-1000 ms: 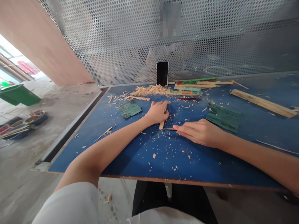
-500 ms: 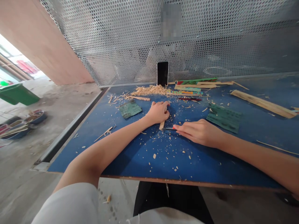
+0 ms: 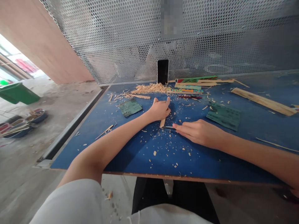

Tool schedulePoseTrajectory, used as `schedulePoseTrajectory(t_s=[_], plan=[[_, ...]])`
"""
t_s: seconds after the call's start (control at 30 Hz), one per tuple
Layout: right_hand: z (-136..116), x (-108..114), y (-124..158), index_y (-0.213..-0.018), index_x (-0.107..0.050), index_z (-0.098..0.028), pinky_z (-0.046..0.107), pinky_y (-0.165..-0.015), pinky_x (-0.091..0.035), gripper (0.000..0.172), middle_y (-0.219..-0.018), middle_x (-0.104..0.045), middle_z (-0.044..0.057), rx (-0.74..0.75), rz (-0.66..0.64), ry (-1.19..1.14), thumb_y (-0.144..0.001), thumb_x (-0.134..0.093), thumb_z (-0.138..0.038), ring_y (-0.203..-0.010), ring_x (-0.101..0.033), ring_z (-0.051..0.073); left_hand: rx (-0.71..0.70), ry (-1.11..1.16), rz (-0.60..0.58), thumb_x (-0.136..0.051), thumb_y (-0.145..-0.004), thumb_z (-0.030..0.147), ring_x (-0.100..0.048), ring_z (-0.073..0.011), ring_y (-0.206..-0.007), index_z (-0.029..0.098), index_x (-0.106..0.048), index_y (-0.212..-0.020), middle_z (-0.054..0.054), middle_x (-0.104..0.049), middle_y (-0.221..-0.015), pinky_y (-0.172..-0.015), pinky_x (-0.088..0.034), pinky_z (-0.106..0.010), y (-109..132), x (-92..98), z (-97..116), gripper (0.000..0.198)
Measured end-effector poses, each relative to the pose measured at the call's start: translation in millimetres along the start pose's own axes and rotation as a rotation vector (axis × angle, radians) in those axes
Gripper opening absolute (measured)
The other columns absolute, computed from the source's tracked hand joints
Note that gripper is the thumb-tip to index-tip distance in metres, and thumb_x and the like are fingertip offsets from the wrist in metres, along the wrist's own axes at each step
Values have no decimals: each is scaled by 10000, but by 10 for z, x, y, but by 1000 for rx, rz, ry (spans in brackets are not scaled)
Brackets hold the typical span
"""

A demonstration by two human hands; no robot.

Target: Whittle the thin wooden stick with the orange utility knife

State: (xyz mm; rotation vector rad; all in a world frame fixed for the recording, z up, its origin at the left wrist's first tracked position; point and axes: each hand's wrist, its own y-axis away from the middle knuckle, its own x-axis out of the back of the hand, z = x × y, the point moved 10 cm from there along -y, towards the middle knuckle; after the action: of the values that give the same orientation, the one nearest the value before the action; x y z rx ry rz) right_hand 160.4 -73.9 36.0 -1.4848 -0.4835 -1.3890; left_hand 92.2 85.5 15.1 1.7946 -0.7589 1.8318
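My left hand [image 3: 159, 109] presses down on a short pale wooden stick [image 3: 162, 123] lying on the blue table [image 3: 144, 149]; its fingers curl over the stick's far part. My right hand [image 3: 198, 132] is closed around a thin tool with a red handle and dark tip [image 3: 168, 127], and that tip touches the stick's near end. Small wood chips lie scattered around both hands.
A phone [image 3: 163, 71] stands against the perforated metal screen [image 3: 210, 37]. A heap of shavings [image 3: 149, 89], painted and plain wooden strips [image 3: 193, 84], a long plank [image 3: 263, 101] and two green sandpaper sheets [image 3: 130, 107] [image 3: 223, 116] lie on the table. A green bin [image 3: 16, 93] stands left on the floor.
My left hand's index finger and thumb have lifted and stretched out a little over the stick. The view has shifted slightly; my right hand stays put.
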Motion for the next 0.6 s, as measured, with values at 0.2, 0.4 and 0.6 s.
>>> schedulePoseTrajectory(t_s=[0.2, 0.4, 0.6], plan=[[9, -5, -52, -1325, -660, -111, 292, -593, -491, 320, -929, -752, 70, 7, 44, -7, -1124, -447, -242, -713, -690, 158, -34, -94, -27, -284, -1035, 265, -672, -343, -1121, -27, -345, -1600, -218, -724, -1207, -1048, -286, -516, 7, -18, 37, 639], [18, 19, 28, -1437, -607, -141, 268, -534, -387, 361, -872, -710, 22, 50, 69, 93, -1098, -493, -185, -689, -662, 137, -9, -115, -7, -298, -1034, 266, -652, -339, -1113, -9, -387, -1585, -212, -705, -1221, -1047, -306, -520, 19, 3, 29, 622], [71, 63, 52, -1456, -597, -148, 260, -580, -427, 378, -891, -709, 21, 21, 111, 52, -1089, -525, -203, -752, -690, 138, 6, -144, 94, -375, -1018, 311, -511, -373, -1300, 90, -520, -1518, -219, -579, -1433, -1069, -344, -521, 67, 86, 20, 566]])
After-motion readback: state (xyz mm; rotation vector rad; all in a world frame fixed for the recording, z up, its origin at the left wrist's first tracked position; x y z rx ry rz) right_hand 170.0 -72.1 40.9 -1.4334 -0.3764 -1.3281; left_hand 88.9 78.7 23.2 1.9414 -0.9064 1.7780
